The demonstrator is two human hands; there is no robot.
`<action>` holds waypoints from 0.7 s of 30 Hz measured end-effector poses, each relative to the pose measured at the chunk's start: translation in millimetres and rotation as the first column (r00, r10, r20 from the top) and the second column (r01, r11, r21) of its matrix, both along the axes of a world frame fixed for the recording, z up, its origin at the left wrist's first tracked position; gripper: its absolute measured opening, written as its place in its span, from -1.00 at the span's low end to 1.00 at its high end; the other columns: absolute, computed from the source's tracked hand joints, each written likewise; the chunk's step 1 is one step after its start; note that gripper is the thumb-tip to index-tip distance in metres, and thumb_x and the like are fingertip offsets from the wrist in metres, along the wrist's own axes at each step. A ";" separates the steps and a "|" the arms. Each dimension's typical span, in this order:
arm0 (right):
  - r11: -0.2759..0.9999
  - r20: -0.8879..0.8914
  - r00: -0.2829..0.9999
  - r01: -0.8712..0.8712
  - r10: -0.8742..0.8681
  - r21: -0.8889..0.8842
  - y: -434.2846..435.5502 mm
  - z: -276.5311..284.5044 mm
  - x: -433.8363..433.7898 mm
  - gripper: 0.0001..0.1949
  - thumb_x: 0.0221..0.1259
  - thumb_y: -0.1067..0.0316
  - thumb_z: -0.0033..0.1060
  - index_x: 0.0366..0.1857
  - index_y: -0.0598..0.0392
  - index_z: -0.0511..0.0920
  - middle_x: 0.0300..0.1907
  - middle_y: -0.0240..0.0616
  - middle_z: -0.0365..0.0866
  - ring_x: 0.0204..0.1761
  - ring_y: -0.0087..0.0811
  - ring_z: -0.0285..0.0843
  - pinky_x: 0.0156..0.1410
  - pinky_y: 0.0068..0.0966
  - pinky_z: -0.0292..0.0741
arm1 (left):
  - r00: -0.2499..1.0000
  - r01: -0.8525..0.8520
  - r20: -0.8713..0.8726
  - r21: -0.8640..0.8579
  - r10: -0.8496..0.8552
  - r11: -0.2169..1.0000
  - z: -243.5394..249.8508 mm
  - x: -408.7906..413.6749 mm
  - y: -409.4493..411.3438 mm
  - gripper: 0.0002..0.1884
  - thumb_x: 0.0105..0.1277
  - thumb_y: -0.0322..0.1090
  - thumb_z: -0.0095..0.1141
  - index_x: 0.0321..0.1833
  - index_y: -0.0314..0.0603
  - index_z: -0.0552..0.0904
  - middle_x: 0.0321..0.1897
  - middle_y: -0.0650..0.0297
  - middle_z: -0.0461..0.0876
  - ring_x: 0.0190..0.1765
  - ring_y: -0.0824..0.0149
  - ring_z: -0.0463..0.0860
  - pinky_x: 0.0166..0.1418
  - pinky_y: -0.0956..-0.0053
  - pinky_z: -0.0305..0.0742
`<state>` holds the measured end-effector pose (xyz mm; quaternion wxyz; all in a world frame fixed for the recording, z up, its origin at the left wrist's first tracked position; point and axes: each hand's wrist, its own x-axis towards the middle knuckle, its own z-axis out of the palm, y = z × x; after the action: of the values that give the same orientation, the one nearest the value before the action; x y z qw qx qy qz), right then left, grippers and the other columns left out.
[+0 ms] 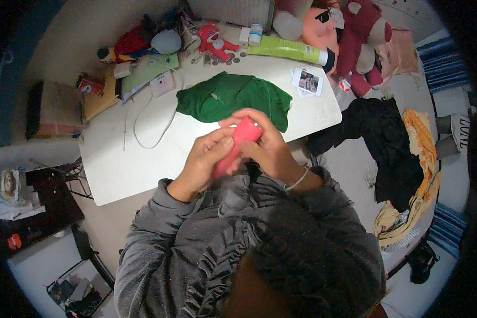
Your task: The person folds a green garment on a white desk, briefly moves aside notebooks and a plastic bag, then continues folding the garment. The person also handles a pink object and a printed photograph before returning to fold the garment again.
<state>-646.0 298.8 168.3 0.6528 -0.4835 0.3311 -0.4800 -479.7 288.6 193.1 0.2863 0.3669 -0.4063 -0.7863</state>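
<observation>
A pink-red, rod-shaped object is held at a slant in front of my chest, over the table's near edge. Something small and shiny shows at its upper end; what kind of object it is, I cannot tell. My left hand grips it from the left, thumb along its side. Around its upper part curls my right hand, with the thumb pressed on the near side. Fingers hide much of its lower half, which is blurred. Just beyond the hands, a crumpled dark green cloth lies on the white table.
A white cable loops across the table's left side. Along the back are a red plush bear, coins and a green tube. Photo prints lie at the right. Black clothing is spread over the bed.
</observation>
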 end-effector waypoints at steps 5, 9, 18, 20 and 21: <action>0.981 -0.382 0.909 0.114 -0.166 -0.155 -28.1 -38.8 8.2 -0.30 0.14 0.38 0.15 0.34 0.11 0.00 0.27 -0.09 0.17 0.33 -0.28 0.10 0.37 -0.36 0.08 | 0.885 -0.115 0.407 -0.283 0.228 0.952 -31.4 22.1 -68.8 -0.58 0.34 -0.13 -0.06 0.15 -0.24 0.38 -0.29 0.28 0.56 -0.42 0.55 0.48 -0.44 0.69 0.32; 0.965 -0.693 0.684 0.065 -0.228 -0.254 -43.4 -75.5 0.3 -0.39 0.10 0.30 0.19 0.27 0.06 0.20 0.28 -0.02 0.14 0.34 -0.14 0.05 0.39 -0.36 0.06 | 0.600 0.013 0.672 -0.550 0.434 0.835 -100.1 61.4 -148.5 -0.57 0.29 -0.26 -0.03 0.17 -0.31 0.32 -0.19 0.05 0.54 -0.25 0.18 0.58 -0.20 0.35 0.46; 0.945 -0.875 0.371 0.029 -0.312 -0.325 -59.3 -121.7 -1.2 -0.48 0.05 0.18 0.18 0.14 0.06 0.36 0.25 -0.03 0.19 0.33 0.08 -0.01 0.37 -0.09 0.03 | 0.277 0.500 0.579 -0.768 0.766 0.400 -125.1 59.2 -211.4 -0.47 0.07 -0.56 -0.03 0.18 -0.24 0.30 -0.08 -0.11 0.44 -0.02 -0.16 0.44 0.00 0.10 0.39; 0.934 -0.886 0.313 0.014 -0.343 -0.357 -64.8 -125.0 2.5 -0.50 0.10 0.16 0.15 0.16 0.01 0.37 0.26 -0.07 0.18 0.33 0.04 -0.01 0.36 -0.10 0.00 | 0.355 0.474 0.467 -0.837 0.810 0.275 -123.0 49.6 -204.9 -0.50 0.01 -0.60 -0.04 0.11 -0.26 0.37 -0.07 -0.11 0.44 0.00 -0.14 0.43 0.02 0.12 0.38; 0.920 -0.885 0.267 0.019 -0.382 -0.392 -69.0 -127.7 6.0 -0.50 0.10 0.15 0.15 0.16 0.00 0.36 0.27 -0.08 0.18 0.33 0.03 -0.01 0.36 -0.07 -0.02 | 0.439 0.470 0.514 -0.830 0.737 0.299 -120.6 39.5 -191.9 -0.54 0.01 -0.60 -0.04 0.07 -0.27 0.40 -0.05 -0.09 0.44 0.00 -0.12 0.44 0.04 0.13 0.36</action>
<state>-640.0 229.8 40.6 0.1783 -0.7192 0.6332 -0.2236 -440.2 96.6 72.5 0.2646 0.5114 -0.8171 -0.0270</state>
